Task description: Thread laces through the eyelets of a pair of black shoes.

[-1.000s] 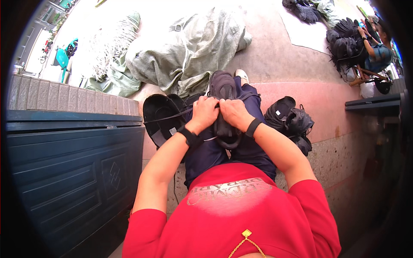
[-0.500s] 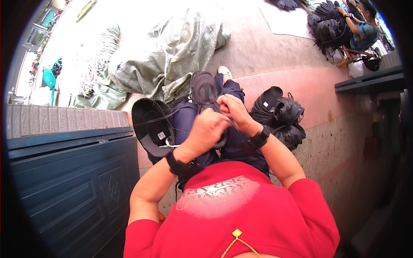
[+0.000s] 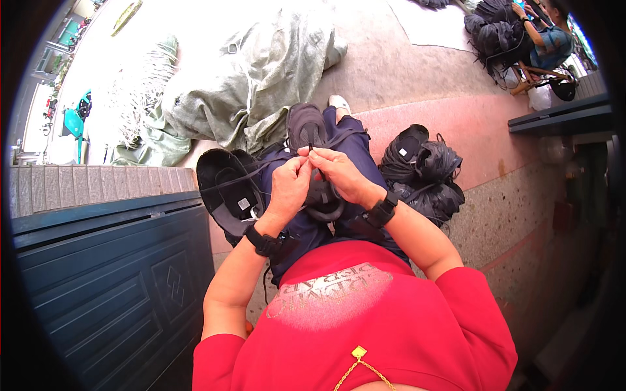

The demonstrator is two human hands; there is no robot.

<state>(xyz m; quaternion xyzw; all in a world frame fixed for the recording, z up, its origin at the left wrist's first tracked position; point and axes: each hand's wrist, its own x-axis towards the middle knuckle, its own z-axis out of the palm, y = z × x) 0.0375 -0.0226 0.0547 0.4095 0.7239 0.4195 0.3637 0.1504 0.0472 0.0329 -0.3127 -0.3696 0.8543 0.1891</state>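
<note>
Across my thighs lies a dark grey shoe (image 3: 304, 124), its toe pointing away from me and its heel close to my body. My left hand (image 3: 290, 187) and my right hand (image 3: 344, 176) meet above its middle, fingertips pinched together. A dark shoelace (image 3: 311, 147) pokes up between the fingertips; the rest of it is mostly hidden by my fingers. To the left, a black shoe (image 3: 225, 186) with a white label inside rests beside my leg, its opening facing up. Loose laces run from it toward the grey shoe.
Bundled black shoes (image 3: 420, 163) lie on the floor right of my legs. Ahead is a large grey-green sack (image 3: 248, 78), with a pile of pale cords (image 3: 140, 98) beside it. A blue door panel (image 3: 117, 280) stands at left. Far right, another person (image 3: 551, 45) sits by dark bundles.
My hands have come together and shifted slightly left over the shoe, fingertips now meeting. Before, my left hand was turned across the laces with the right hand farther out.
</note>
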